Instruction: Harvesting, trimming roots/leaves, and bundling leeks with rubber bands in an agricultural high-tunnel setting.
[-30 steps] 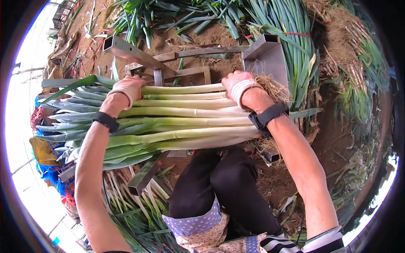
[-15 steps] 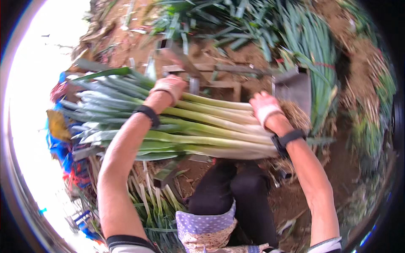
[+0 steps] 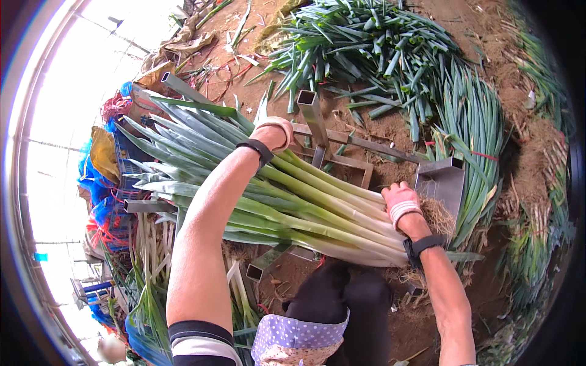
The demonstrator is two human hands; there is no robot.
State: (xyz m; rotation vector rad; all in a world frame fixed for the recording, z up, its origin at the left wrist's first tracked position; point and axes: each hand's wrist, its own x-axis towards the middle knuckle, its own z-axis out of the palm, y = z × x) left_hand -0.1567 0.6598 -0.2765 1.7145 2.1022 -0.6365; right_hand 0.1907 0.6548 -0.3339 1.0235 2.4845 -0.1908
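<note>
A thick bundle of leeks [image 3: 329, 210] lies across a metal frame in front of my knees, green leaves to the left, white stems and roots to the right. My left hand [image 3: 276, 131] is closed over its far edge, where the leaves meet the stems; the fingertips are partly hidden. Near the root end, my right hand [image 3: 401, 204] grips the far side of the white stems. Both hands wear pale gloves or wraps that leave the forearms bare. The roots [image 3: 436, 216] rest against an upright-sided metal tray [image 3: 442, 183].
Square metal tubes [image 3: 313, 116] of the frame stick up beyond the bundle. Cut leek greens [image 3: 366, 49] are heaped at the far side. A tied leek bundle [image 3: 473, 140] lies to the right. Blue and yellow plastic [image 3: 101, 158] hangs at the left; more leeks [image 3: 149, 256] lie below it.
The view has turned, so the bundle slants more and its root end sits lower in the picture. Both hands stay on the leeks at about the same places.
</note>
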